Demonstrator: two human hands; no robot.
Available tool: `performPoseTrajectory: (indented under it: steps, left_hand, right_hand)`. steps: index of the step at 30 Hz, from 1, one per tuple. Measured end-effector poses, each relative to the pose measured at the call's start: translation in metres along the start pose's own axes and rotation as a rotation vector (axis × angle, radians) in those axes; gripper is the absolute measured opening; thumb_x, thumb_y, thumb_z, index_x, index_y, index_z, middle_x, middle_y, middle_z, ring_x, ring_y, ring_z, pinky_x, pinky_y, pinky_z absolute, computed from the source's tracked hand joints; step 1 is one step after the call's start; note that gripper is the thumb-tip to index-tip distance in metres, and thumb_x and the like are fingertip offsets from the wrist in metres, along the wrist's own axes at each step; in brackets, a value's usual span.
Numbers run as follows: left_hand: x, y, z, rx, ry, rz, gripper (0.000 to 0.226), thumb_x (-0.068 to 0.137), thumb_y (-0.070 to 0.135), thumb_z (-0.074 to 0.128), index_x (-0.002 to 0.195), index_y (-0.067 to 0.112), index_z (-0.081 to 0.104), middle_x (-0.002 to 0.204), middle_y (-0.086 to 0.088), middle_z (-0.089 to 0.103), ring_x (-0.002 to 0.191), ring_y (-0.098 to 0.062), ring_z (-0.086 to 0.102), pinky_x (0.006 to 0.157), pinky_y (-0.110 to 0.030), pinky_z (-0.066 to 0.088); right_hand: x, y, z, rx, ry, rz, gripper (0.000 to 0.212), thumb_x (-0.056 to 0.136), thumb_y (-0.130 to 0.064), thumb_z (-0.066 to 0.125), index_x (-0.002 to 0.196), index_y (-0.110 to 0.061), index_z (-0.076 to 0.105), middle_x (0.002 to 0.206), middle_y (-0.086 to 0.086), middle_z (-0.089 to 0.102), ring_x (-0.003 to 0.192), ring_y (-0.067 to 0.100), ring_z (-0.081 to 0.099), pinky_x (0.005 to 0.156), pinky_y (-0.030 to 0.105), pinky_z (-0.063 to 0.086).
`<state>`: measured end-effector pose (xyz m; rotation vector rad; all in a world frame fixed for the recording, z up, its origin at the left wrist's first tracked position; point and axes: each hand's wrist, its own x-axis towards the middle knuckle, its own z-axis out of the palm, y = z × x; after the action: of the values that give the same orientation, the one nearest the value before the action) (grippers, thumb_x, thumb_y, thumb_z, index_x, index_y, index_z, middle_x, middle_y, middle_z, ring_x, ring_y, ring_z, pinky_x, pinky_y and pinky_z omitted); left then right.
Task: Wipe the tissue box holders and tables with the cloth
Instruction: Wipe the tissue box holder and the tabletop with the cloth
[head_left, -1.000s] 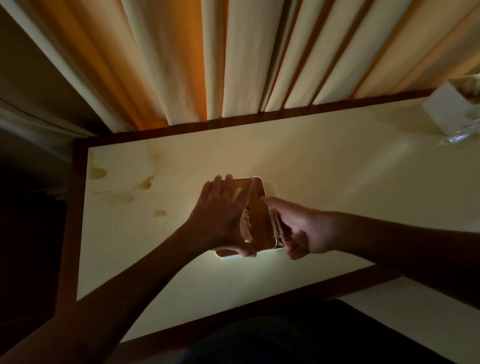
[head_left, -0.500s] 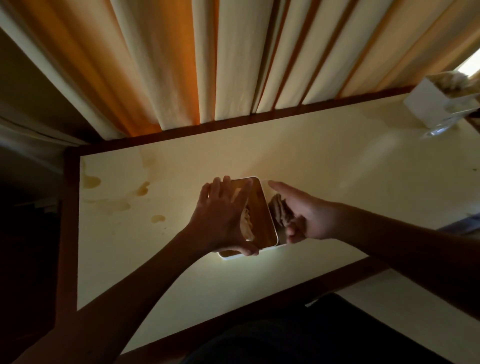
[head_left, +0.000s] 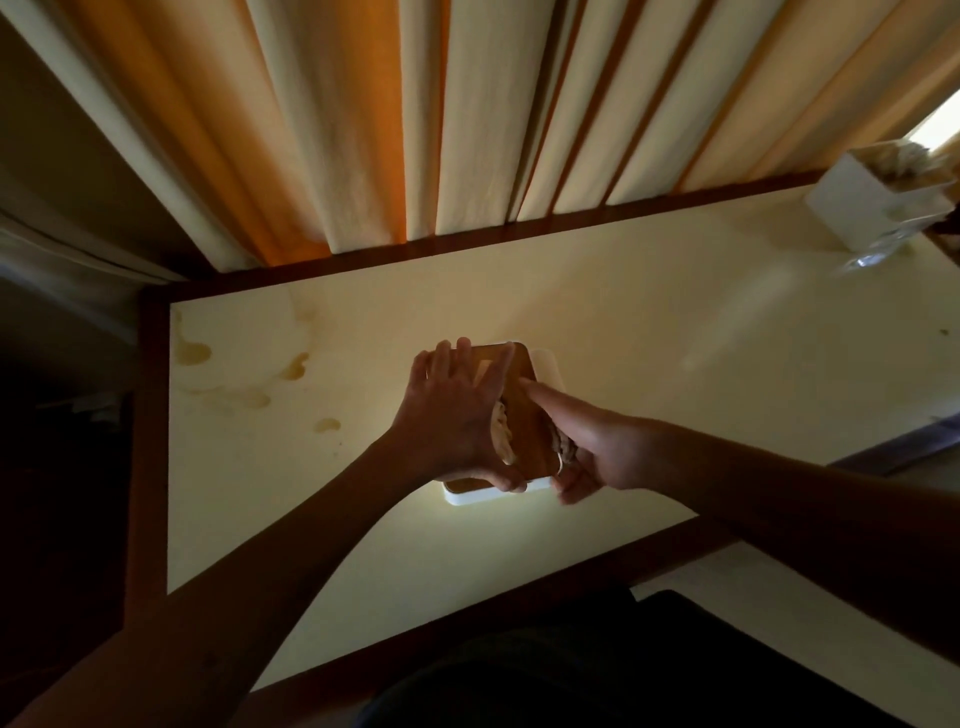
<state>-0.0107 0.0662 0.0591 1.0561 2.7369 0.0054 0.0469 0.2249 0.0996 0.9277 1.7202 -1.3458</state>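
Head camera looked down on a square tissue box holder with a white plastic body and a brown wooden lid (head_left: 522, 410), which sat near the middle of the worktop, closer to the near edge than the far one. Pale tissue bulged from the slot in the lid beside the left thumb. The holder lay slightly turned, its lid tilted up and its long axis running from the near edge away toward the curtain, leaning a little left.

The left hand (head_left: 457, 415) lay over the lid's left half, fingers spread and reaching the far edge, thumb hooked round the near corner, gripping it. The right hand (head_left: 582, 447) pinched a bunched beige cloth (head_left: 565, 448) against the holder's right side, its forefinger stretched out along the lid.

Around it stretched the cream worktop with a dark wooden border (head_left: 675, 338), marked with several brownish stains (head_left: 296, 364) toward its left end. A second white holder (head_left: 872, 208) stood at the far right corner, well apart, with something clear beside it that was too blurred to name. Behind the worktop hung a cream and orange pleated curtain (head_left: 467, 114); the room was dim, with bright light at the upper right.
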Motion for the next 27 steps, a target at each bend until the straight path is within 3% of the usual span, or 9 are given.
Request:
performPoseTrajectory:
  steps: [3,8,13,18,20,22,24,26,27]
  left_hand:
    - [0.001,-0.001,0.002,-0.009,0.003,0.003,0.147,0.046,0.095,0.058,0.153,0.023,-0.011,0.158,-0.023,0.014,0.144,-0.042,0.015,0.116,-0.054,0.015]
    - [0.001,-0.002,0.004,-0.019,0.005,0.003,0.147,0.045,0.095,0.057,0.154,0.024,-0.011,0.157,-0.023,0.014,0.143,-0.042,0.015,0.116,-0.053,0.016]
    - [0.004,-0.004,0.006,-0.025,-0.005,0.009,0.148,0.042,0.096,0.056,0.153,0.026,-0.013,0.158,-0.021,0.013,0.143,-0.042,0.014,0.116,-0.054,0.016]
    - [0.003,-0.005,0.003,-0.031,-0.013,0.031,0.144,0.045,0.094,0.060,0.150,0.032,-0.016,0.157,-0.020,0.013,0.143,-0.042,0.014,0.116,-0.054,0.014]
    - [0.003,-0.007,0.001,-0.034,-0.010,0.046,0.141,0.046,0.093,0.061,0.149,0.034,-0.017,0.156,-0.020,0.015,0.141,-0.041,0.016,0.115,-0.053,0.016]
    - [0.002,-0.007,0.001,-0.044,-0.006,0.057,0.139,0.048,0.091,0.062,0.148,0.035,-0.015,0.155,-0.018,0.016,0.140,-0.039,0.018,0.115,-0.051,0.017]
    - [0.002,-0.006,0.001,-0.043,-0.002,0.053,0.139,0.047,0.092,0.061,0.148,0.036,-0.015,0.155,-0.018,0.015,0.141,-0.039,0.017,0.116,-0.051,0.015]
    - [0.002,-0.007,0.003,-0.043,-0.005,0.042,0.141,0.045,0.094,0.059,0.149,0.036,-0.016,0.158,-0.017,0.011,0.143,-0.040,0.012,0.117,-0.053,0.013]
    - [0.002,-0.007,0.005,-0.048,-0.012,0.036,0.141,0.045,0.094,0.059,0.149,0.036,-0.018,0.159,-0.017,0.009,0.144,-0.040,0.009,0.117,-0.053,0.011]
  right_hand:
    - [-0.010,0.000,-0.013,-0.053,-0.006,0.058,0.073,0.085,-0.079,0.046,0.109,-0.012,0.059,0.071,0.004,0.056,0.038,0.014,0.052,0.046,0.028,0.054]
    - [-0.003,-0.008,-0.001,0.071,0.024,-0.029,0.051,0.089,-0.069,0.052,0.091,-0.018,0.056,0.070,0.000,0.053,0.039,0.010,0.048,0.045,0.024,0.050]
    - [-0.009,0.016,0.002,0.021,0.100,-0.160,0.010,0.089,-0.017,0.071,0.089,-0.010,0.063,0.058,-0.002,0.051,0.039,0.006,0.048,0.044,0.021,0.048]
    - [-0.036,0.023,-0.034,0.429,0.138,-0.213,0.004,0.094,-0.005,0.060,0.095,-0.007,0.063,0.048,0.001,0.048,0.035,0.006,0.046,0.044,0.025,0.051]
    - [-0.045,0.020,-0.050,0.536,0.248,-0.391,0.006,0.096,-0.008,0.059,0.099,-0.005,0.064,0.049,0.005,0.051,0.031,0.010,0.042,0.044,0.029,0.053]
    - [-0.039,0.030,-0.050,0.337,0.455,-0.666,0.011,0.099,-0.010,0.057,0.102,-0.007,0.068,0.055,0.007,0.062,0.031,0.014,0.047,0.046,0.036,0.055]
    - [-0.019,0.055,-0.035,-0.103,0.665,-0.930,0.022,0.101,-0.016,0.052,0.114,-0.007,0.068,0.065,0.008,0.068,0.040,0.021,0.056,0.046,0.044,0.054]
    - [0.010,0.087,-0.020,-0.621,0.666,-1.083,0.042,0.098,-0.026,0.044,0.135,-0.009,0.057,0.108,0.013,0.073,0.062,0.031,0.069,0.050,0.043,0.056]
    - [0.024,0.102,-0.017,-0.831,0.616,-1.097,0.049,0.097,-0.030,0.043,0.143,-0.011,0.048,0.133,0.012,0.064,0.070,0.033,0.071,0.049,0.038,0.056]
